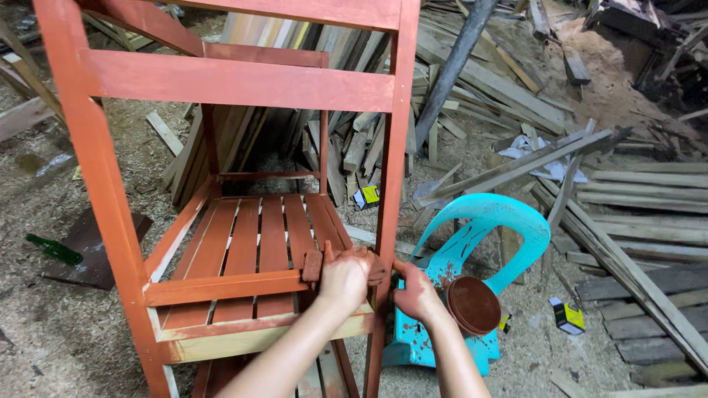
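Because the green glass bottle (53,249) lies on the sawdust floor (66,324) at the far left, beside a dark flat board (92,247), a backward step that way could roll or break it underfoot. Next to it rises the tall slatted wooden rack frame (236,85), coated reddish-brown over most of its rails and posts, while the lowest front rail (243,340) shows bare pale wood along its lower edge. The wet-looking coat is the main hazard: a sleeve or forearm brushing the posts would likely smear it.

At the front rail, the person's left hand (345,276) has its fingers curled tight around a small stain-soaked pad or sponge (313,265), pressed against the rail right where it meets the right front post (385,221). Too much pressure there could squeeze out runs that drip onto the unpainted rail below. The right hand (414,295), smeared with the same colour, rests its fingertips against the post, fingers loosely bent and gripping nothing that I can make out; slick fingers could slip and leave prints.

Just beside it, a round shallow dish of brown stain (473,304) sits on the seat of a spattered turquoise plastic chair (472,243), near the seat's edge, where a nudge of the elbow might tip it. Further right, loose timber offcuts (634,243) make poor footing.
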A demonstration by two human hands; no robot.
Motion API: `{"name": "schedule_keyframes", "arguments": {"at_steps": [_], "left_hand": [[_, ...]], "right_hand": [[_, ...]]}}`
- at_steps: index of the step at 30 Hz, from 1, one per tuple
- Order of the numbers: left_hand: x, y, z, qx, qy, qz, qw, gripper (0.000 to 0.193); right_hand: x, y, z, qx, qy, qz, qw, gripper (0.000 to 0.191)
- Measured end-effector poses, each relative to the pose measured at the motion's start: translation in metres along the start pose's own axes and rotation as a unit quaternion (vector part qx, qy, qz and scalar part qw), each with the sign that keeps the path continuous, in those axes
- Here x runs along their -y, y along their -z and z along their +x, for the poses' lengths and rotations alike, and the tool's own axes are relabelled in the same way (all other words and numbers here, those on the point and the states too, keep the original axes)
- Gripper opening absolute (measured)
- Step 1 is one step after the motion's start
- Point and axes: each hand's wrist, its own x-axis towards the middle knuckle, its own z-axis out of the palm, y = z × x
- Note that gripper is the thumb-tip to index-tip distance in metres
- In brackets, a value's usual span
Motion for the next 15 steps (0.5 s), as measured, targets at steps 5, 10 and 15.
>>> {"name": "schedule_keyframes", "arguments": {"at_steps": [5, 10, 15], "left_hand": [[0.017, 0.033, 0.005, 0.207, 0.050, -0.093, 0.973, 0.039], [0.024, 0.048, 0.002, 0.124, 0.148, -0.299, 0.934, 0.051], [0.035, 0.023, -0.007, -0.001, 0.316, -0.420, 0.851, 0.038]], "right_hand": [[0.004, 0.004, 0.000, -0.016, 0.026, -0.083, 0.996, 0.053], [0.007, 0.007, -0.007, 0.004, -0.005, -0.118, 0.993, 0.053], [0.013, 0.004, -0.012, 0.003, -0.054, -0.152, 0.987, 0.059]]}}
